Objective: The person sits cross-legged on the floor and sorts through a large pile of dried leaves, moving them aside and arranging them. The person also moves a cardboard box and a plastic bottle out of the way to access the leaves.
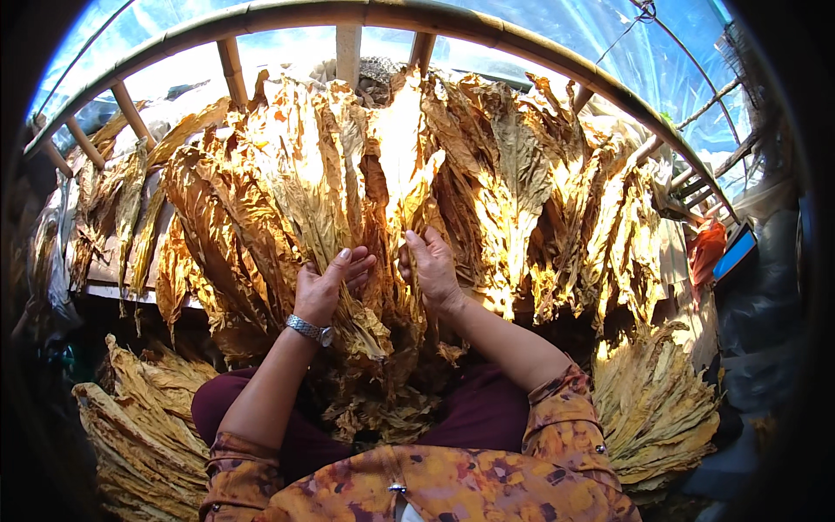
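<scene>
Dried tobacco leaves (261, 176), yellow to brown, hang side by side in a wide row before me. My left hand (331, 279), with a metal-banded watch at the wrist, lies around a long leaf (319, 228); its thumb points up and its fingers are partly curled behind the leaf. To its right, my right hand (427, 266) pinches a narrow yellowish leaf (417, 196) between thumb and curled fingers. Lower leaf ends hang between my forearms, over a heap of crumpled leaves (385, 411) in my lap.
Stacks of flattened dried leaves lie at the lower left (143, 437) and lower right (659, 411). A curved bamboo rail (450, 18) with crosspieces spans the far side, before clear plastic sheeting (541, 26). A red plastic bag (706, 251) hangs at the right beside a blue-faced object (735, 253).
</scene>
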Tool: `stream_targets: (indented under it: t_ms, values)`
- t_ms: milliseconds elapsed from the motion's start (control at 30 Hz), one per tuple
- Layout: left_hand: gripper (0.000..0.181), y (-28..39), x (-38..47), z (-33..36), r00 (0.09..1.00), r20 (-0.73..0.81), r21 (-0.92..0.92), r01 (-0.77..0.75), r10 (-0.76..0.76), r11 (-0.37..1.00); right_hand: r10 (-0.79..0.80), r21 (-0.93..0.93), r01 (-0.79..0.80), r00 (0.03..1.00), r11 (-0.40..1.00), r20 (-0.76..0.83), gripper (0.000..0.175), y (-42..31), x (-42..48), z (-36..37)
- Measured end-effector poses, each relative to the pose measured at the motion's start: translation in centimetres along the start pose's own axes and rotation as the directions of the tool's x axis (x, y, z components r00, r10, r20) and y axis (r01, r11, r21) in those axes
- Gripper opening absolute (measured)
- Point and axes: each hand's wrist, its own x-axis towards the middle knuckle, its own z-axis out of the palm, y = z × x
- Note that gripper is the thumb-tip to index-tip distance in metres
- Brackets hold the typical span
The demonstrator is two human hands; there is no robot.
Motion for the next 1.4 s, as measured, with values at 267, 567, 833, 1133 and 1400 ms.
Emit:
stream_targets:
  t_ms: [267,567,833,1133,1400]
  values:
    - [0.041,1.2,-0.5,-0.3,0.939,-0.253,0.26,-0.167,0.234,0.951,-0.161,-0.618,0.323,0.939,0.717,0.304,0.033,-1.0,1.9,1.2]
    - [0.025,0.2,0.3,-0.9,0.947,-0.191,0.192,-0.223,0.259,0.956,-0.068,-0.943,0.23,0.973,0.24,0.22,0.052,7.4,5.6,-1.5]
    - [0.054,-2.7,2.2,-2.5,0.819,-0.537,0.476,0.099,0.2,0.874,-0.089,-0.801,-0.175,0.958,0.572,-0.273,0.023,7.7,10.5,-5.4]
    - [0.055,-1.4,1.4,-1.6,0.935,-0.333,0.32,-0.009,0.121,0.947,-0.58,-0.893,0.268,0.815,0.361,0.01,0.011,-0.2,10.0,-4.1]
    - [0.049,-0.9,0.5,0.2,0.927,-0.295,0.431,-0.086,0.23,0.898,-0.325,-0.676,0.118,0.927,0.727,-0.187,0.013,-6.1,4.1,-8.4]
